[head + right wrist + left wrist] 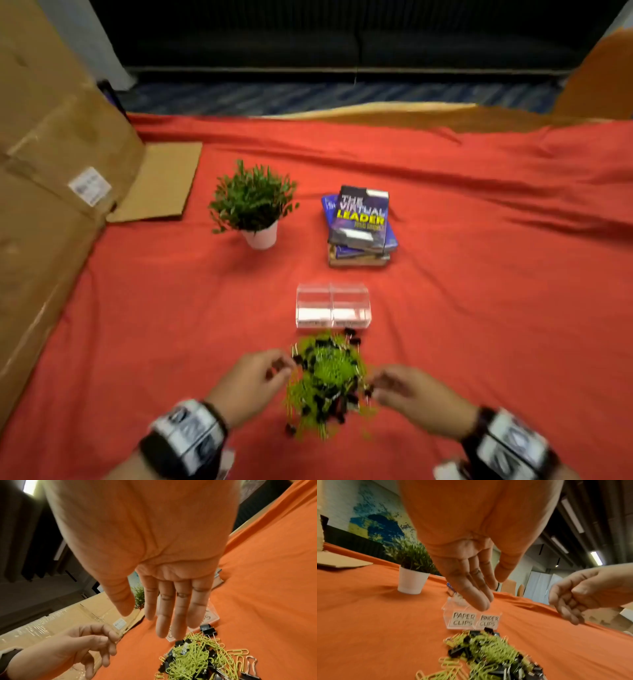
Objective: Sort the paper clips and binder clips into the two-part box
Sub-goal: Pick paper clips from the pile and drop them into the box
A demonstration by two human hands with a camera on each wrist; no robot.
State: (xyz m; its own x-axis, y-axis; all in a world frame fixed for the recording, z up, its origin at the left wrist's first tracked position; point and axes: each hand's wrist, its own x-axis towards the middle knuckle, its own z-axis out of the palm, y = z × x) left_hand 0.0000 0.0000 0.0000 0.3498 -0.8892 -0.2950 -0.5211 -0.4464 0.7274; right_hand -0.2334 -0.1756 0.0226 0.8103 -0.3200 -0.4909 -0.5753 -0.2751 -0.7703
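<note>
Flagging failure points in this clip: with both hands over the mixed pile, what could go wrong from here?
1. Paper clips and binder clips lie tangled, so a pinch may lift both kinds.
2. The box has adjoining compartments, labelled paper clips and binder clips; a drop could land in the wrong one.
3. The pile touches the box front; a hand may nudge it.

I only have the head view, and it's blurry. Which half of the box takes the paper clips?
Observer: The left wrist view reads the labels on the box: the left half says PAPER CLIPS, the right half BINDER CLIPS.
Operator: Is either hand holding a clip yet?
Observer: No. In the wrist views, the left hand and the right hand both show bare palms and fingers with nothing in them.
</note>
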